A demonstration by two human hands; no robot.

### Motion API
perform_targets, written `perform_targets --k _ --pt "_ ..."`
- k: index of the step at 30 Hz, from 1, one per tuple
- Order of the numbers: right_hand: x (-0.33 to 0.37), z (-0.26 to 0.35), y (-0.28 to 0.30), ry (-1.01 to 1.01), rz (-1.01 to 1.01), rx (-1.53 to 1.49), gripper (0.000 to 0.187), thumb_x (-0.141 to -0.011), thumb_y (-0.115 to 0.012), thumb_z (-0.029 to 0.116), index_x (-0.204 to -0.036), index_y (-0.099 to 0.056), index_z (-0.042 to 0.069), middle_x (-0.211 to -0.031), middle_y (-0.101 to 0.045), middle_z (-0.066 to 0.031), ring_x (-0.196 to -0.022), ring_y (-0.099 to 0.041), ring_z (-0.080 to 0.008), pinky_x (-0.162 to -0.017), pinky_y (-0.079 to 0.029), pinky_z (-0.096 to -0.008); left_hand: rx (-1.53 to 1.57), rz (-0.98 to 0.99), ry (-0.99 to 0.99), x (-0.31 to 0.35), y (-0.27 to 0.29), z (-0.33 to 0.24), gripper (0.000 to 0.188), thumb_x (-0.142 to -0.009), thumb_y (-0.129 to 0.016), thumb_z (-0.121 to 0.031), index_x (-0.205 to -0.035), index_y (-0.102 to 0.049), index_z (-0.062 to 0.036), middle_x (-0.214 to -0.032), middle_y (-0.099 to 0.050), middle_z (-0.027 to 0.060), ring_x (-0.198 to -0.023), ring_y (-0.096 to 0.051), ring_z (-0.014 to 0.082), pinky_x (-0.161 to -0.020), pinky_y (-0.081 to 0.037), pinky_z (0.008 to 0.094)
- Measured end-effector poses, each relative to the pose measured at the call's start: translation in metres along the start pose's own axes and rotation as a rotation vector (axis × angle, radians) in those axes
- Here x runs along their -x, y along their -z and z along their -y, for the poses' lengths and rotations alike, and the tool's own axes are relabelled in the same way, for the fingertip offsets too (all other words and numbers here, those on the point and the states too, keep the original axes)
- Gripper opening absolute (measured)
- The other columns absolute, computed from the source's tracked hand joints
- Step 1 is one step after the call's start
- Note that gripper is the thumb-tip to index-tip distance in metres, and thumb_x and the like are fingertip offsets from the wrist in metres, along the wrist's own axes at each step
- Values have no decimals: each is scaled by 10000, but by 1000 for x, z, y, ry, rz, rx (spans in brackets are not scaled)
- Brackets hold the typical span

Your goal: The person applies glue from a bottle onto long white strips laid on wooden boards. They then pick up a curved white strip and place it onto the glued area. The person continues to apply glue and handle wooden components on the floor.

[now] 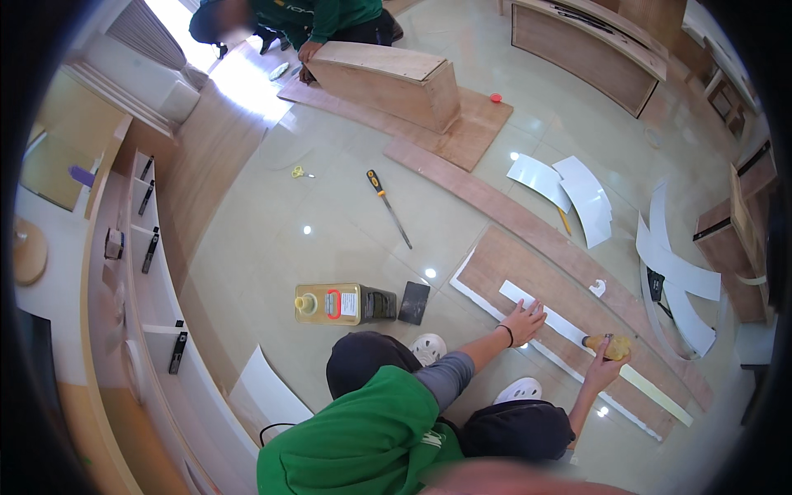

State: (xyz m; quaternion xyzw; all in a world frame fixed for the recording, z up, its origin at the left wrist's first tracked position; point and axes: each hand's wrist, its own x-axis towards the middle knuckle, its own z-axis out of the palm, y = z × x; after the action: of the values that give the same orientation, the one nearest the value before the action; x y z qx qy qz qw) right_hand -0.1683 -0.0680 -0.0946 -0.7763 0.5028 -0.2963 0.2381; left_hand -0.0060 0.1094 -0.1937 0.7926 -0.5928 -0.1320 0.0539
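We see the left hand [523,322], fingers slightly spread, pressing a white strip [563,324] directly beneath them along the brown board [516,260]. Over the board, the right hand [607,368] grips a yellowish bottle [619,347], its dark neck toward the strip. Left of the board: a gold can [326,304], contents hidden from us, beside a dark plate [414,303].

Left arm [482,350] stretched out, left hand [522,322] palm down, fingers apart; right arm [582,407] forward, right hand [605,371] curled in grip.
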Motion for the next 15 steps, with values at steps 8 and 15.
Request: perform_targets --k 8,15 --pt "-42 -93 -8 44 -40 -153 362 -852 -706 296 -1052 -625 4 -1027 -668 -117 -970 -620 -242 -871 -465 -362 -66 -16 -6 -33 -27 7 448 -908 -466 -210 -1337 -458 -82 -1407 -424 175 -1309 -398 334 -990 -358 619" --pt "-14 -5 -2 -27 -12 -48 649 -802 -730 419 -1217 -422 27 -866 -655 -212 -755 -671 -359 -641 -522 -414 10 -58 35 -12 0 4 523 -928 -501 -294 -1416 -388 -145 -1458 -371 120 -1371 -307 323 -1049 -333 553"
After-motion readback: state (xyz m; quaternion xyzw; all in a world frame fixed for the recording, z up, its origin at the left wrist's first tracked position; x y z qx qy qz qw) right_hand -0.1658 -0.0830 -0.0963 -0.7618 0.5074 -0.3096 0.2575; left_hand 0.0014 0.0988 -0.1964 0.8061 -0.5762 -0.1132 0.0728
